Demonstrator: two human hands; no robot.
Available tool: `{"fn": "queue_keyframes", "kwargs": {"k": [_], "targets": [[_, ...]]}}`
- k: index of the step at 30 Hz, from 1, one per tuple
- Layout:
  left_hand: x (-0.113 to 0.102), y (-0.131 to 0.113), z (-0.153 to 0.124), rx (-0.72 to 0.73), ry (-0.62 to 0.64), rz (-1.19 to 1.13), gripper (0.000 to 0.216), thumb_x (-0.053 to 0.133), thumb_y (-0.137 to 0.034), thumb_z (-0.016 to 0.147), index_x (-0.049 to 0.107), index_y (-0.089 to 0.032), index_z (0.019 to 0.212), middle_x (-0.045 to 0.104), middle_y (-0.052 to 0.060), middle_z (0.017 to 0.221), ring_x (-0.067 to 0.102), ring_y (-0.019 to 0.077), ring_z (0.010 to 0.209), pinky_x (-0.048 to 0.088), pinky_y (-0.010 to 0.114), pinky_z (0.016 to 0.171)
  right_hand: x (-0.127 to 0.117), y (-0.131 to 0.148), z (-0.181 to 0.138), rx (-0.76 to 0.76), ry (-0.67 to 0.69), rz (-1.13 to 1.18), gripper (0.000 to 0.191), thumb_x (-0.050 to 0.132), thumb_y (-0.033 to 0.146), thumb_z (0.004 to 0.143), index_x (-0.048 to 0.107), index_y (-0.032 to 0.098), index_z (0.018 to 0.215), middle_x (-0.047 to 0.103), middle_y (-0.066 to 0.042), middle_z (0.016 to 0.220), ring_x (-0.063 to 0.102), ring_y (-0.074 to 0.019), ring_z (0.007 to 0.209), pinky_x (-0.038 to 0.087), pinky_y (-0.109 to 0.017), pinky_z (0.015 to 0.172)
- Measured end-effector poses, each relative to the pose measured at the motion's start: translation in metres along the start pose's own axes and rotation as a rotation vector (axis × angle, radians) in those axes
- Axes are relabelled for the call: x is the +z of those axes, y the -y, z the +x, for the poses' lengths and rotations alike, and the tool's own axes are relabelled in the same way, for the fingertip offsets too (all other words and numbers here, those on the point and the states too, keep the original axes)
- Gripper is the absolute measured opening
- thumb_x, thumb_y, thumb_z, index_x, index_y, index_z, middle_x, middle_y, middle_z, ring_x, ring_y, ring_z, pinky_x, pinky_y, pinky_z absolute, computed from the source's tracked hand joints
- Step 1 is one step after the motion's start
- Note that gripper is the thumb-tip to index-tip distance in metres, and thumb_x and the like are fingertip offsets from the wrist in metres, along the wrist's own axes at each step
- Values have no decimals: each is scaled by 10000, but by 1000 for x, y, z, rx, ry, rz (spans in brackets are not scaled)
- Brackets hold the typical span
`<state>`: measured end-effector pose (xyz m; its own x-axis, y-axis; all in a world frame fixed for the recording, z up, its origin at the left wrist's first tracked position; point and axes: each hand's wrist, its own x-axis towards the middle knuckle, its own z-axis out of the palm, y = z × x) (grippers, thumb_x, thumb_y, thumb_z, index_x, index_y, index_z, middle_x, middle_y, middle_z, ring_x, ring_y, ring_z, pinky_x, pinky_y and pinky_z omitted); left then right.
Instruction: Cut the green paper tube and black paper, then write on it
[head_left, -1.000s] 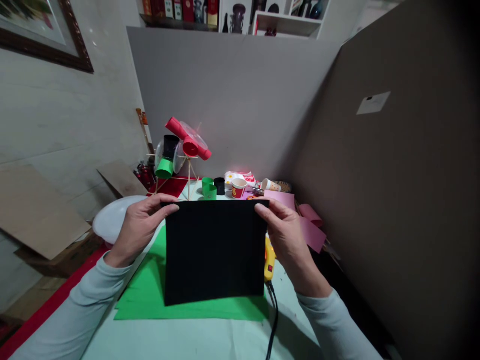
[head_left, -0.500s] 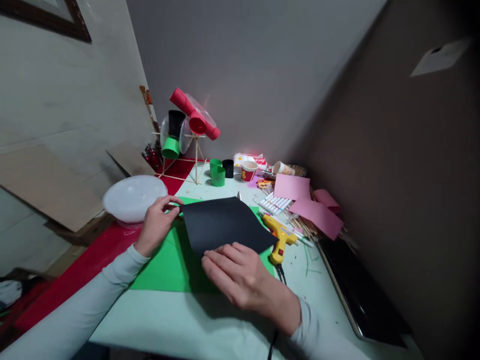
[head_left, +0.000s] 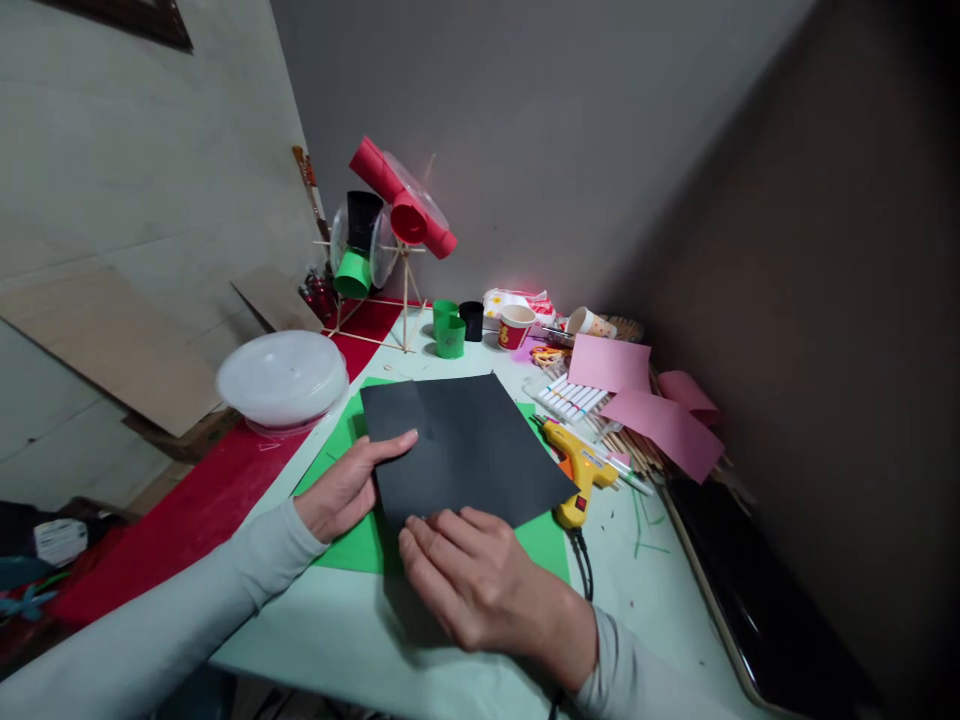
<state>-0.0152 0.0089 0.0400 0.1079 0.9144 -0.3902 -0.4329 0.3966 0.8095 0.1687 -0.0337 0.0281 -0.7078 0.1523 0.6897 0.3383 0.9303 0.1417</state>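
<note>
While the flat black paper sheet (head_left: 461,445) lies uncut and unrolled on the green paper sheet (head_left: 341,465), the left hand (head_left: 346,487) and right hand (head_left: 465,575) press it with flat, loosely spread fingers, grasping nothing.

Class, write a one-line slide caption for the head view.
Both hands, left and right, press black paper flat on green paper beside a glue gun.
</note>
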Motion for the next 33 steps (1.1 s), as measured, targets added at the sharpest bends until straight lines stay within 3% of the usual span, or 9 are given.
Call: {"fn": "queue_keyframes", "kwargs": {"k": [4,8,11,13,16,18,25,29,33], "targets": [[2,4,-2,3,-33,-11,191,813,-176,774,736,-134,943,804,111,937,758,258,901,620,338,821,-1,4,4,-13,63,99,228,503,135,959,708,43,998,747,-103,849,602,-189,685,410,-339,542],[-2,-4,-2,72,23,-28,337,799,-176,797,710,-144,1121,787,113,1089,730,275,1047,593,370,932,-16,-7,7,160,39,253,379,567,403,970,660,67,1119,754,-125,991,626,-239,827,504,-386,687],[-5,-11,-5,90,75,-32,435,792,-191,810,670,-143,1225,754,134,1188,711,307,1101,578,421,981,-28,-33,-1,478,-118,103,357,575,275,957,587,97,1266,711,-169,1190,605,-282,1086,496,-438,930],[-6,-14,-8,107,50,-40,473,807,-196,798,657,-173,1246,738,123,1233,699,314,1128,579,436,988,-33,-55,-9,774,-187,-18,386,593,331,945,584,123,1270,636,-209,1332,563,-328,1213,443,-511,1024],[-9,-16,-12,150,51,-39,530,827,-200,781,641,-208,1277,724,104,1268,680,312,1167,579,430,996,-39,-80,-18,1181,-147,190,611,612,549,889,536,149,1345,641,-199,1325,600,-356,1197,467,-523,994],[-10,-16,-13,158,78,-24,555,830,-209,778,635,-215,1298,723,106,1270,678,321,1171,590,431,980,-42,-88,-20,1329,-93,427,649,622,608,851,559,181,1335,692,-149,1247,649,-333,1106,507,-475,931],[-12,-14,-12,237,85,91,591,826,-246,772,629,-236,1329,701,106,1313,676,341,1168,585,434,971,-50,-85,-17,1354,-107,517,643,726,566,788,594,216,1311,741,-64,1016,666,-249,806,523,-351,687],[-12,-13,-13,296,25,201,537,829,-294,764,667,-209,1268,718,111,1275,684,349,1145,571,452,984,-46,-84,-19,1284,-149,440,683,740,554,787,563,210,1351,704,-101,1208,664,-279,994,523,-374,808],[-12,-13,-14,270,-37,193,485,845,-309,740,681,-189,1180,732,119,1233,673,366,1152,573,477,965,-44,-81,-16,1257,-152,436,581,721,530,823,593,219,1297,728,-75,1136,679,-251,941,540,-359,813]]}}
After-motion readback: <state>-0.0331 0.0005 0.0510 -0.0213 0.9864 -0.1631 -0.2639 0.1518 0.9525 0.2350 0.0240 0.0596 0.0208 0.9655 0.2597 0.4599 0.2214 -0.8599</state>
